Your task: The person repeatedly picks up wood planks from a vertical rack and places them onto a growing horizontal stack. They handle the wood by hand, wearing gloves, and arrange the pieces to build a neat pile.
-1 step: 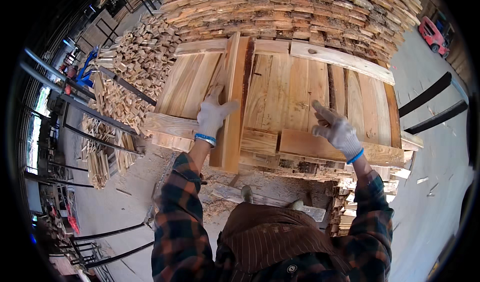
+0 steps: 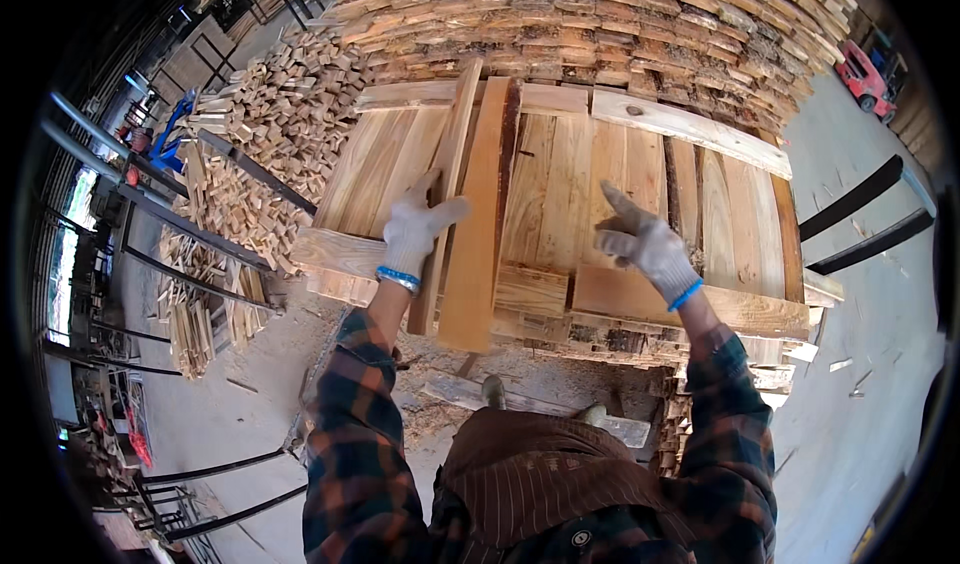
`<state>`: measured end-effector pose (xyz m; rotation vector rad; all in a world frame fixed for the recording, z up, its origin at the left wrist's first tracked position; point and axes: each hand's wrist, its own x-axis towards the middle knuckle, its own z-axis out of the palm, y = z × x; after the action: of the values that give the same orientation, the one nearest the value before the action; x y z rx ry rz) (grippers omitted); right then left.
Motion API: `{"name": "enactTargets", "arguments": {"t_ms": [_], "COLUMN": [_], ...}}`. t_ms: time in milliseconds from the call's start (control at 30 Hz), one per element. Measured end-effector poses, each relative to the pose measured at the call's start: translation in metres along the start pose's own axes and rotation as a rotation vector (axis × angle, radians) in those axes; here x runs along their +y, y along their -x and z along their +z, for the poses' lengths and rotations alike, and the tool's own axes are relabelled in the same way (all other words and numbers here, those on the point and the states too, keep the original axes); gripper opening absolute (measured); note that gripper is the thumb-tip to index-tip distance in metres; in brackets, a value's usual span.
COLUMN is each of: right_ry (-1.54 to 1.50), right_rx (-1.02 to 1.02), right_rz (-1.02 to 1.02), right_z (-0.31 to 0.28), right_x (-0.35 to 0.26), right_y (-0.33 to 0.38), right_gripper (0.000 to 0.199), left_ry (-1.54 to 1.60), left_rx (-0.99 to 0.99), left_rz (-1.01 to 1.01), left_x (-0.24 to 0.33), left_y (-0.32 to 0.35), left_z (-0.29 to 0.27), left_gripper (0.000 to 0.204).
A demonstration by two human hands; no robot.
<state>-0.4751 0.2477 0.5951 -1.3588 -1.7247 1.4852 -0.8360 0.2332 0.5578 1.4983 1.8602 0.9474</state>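
Note:
My left hand (image 2: 410, 234), in a white glove with a blue cuff, is at a narrow wooden board (image 2: 452, 154) that stands tilted on the stack. Its thumb lies across the board and its fingers run along the left side. Just right of it, a wider orange-brown board (image 2: 480, 214) with a dark bark edge overhangs the stack's near side. My right hand (image 2: 645, 249), gloved alike, hovers over the stacked boards (image 2: 565, 184) with its fingers apart and nothing in them. A crosswise board (image 2: 690, 299) lies along the near edge below it.
A tall stack of rough boards (image 2: 560, 39) rises behind. To the left are a heap of short wood offcuts (image 2: 290, 114) and dark metal bars (image 2: 255, 174). More bars (image 2: 860, 204) stick out at right, and a red forklift (image 2: 866, 79) stands far right.
The narrow board has shifted left with my left hand, and the wider board beside it shows more of its face. My right hand has moved left and slightly up.

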Motion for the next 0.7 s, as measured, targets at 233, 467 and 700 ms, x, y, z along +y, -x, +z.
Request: {"name": "enactTargets", "arguments": {"t_ms": [233, 467, 700], "right_ry": [0.36, -0.732, 0.147], "right_rx": [0.198, 0.025, 0.051], "right_rz": [0.001, 0.032, -0.024], "right_z": [0.123, 0.142, 0.19], "right_x": [-0.008, -0.027, -0.09], "right_y": [-0.114, -0.111, -0.154], "right_gripper": [0.069, 0.051, 0.067], "left_ry": [-0.684, 0.372, 0.857], "left_rx": [0.055, 0.286, -0.273], "left_rz": [0.074, -0.124, -0.242], "left_x": [-0.002, -0.039, -0.043], "left_y": [-0.024, -0.021, -0.053], "left_z": [-0.027, -0.067, -0.101], "left_gripper": [0.081, 0.065, 0.042]}}
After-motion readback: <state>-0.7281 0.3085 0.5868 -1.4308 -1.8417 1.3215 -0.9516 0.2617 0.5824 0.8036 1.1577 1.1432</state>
